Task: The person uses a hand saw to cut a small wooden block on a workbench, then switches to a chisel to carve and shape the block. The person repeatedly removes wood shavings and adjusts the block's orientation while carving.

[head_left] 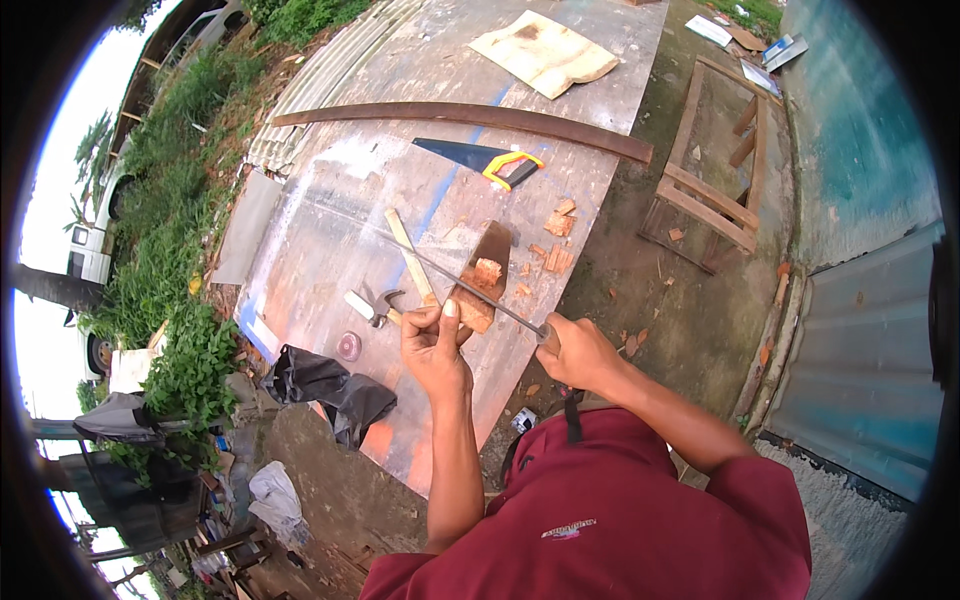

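Observation:
My left hand (438, 350) pinches a brown wood block (476, 312) near its lower end, thumb on top. The block has a dark face and a rough, chipped, lighter hollow. In my right hand (583, 352) is the handle of a long thin metal file (515, 317), fingers wrapped around it. The file's shaft lies slantwise across the block and points to the far left. Just left of the block is a pale wooden stick (410, 258). A claw hammer (374, 306) lies beside my left hand, its handle partly hidden by my fingers.
Wood chips (558, 258) lie right of the block. Farther off are a handsaw (485, 162), a long dark wooden strip (480, 117) and a tan sheet (545, 52). A tape roll (349, 346) and black plastic (330, 390) sit at left. A wooden frame (715, 205) stands right of the worktable (330, 205).

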{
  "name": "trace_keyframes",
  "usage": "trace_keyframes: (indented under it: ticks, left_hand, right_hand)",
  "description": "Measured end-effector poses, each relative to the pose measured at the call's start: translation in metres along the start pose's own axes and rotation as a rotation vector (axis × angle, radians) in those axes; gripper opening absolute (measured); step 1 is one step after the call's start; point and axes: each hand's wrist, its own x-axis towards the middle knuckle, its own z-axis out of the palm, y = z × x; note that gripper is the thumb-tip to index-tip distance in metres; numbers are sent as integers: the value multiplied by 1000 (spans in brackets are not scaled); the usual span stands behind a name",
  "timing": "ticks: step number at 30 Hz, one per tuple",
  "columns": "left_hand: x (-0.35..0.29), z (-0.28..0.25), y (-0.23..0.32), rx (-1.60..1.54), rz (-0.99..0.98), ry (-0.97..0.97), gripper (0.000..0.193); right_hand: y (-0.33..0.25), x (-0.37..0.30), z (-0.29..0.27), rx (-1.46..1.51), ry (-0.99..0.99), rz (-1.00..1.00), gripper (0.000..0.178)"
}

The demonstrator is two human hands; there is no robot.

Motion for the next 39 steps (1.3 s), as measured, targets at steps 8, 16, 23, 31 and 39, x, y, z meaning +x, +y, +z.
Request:
trace_keyframes:
  ticks: [8,16,23,31,39]
  left_hand:
    - [0,-11,-1,159,68,6,25]
    - [30,-17,10,267,71,71,28]
    - [13,-4,8,560,371,-42,35]
    - [38,1,-2,557,378,55,45]
    - [151,-52,11,153,230,143,75]
  right_hand:
    - [35,11,8,624,-356,408,23]
    - [3,64,24,640,144,245,32]
    - [5,115,47,395,71,83,24]
    - [13,160,7,950,-173,442,14]
    - [95,190,-50,500,21,383,35]
